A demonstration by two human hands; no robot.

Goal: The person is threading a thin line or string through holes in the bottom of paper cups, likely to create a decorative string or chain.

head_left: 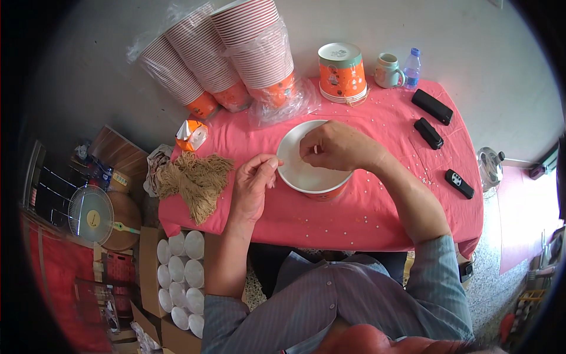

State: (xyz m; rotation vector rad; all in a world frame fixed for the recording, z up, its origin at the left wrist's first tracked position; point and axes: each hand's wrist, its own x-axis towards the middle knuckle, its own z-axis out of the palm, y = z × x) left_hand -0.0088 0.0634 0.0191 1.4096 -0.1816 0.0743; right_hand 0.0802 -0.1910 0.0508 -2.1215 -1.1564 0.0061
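A paper bucket (306, 184), white inside and orange outside, stands open side up on the table in front of me. Just left of its rim is my left hand (253, 182), thumb and forefinger pinched together at the edge. My right hand (341, 145) reaches over the bucket's mouth from the right, its fingers curled inward above the white interior. Whatever either pinch holds is too small or hidden to make out. To the left of my left hand lies a loose bundle of tan cords (197, 180).
Tall plastic-wrapped stacks of paper buckets (250, 53) lean at the back left. An upturned orange bucket (342, 75), a mug (389, 71) and a water bottle (412, 69) stand behind. Black devices (432, 107) lie right. A carton of white cups (177, 271) sits below left.
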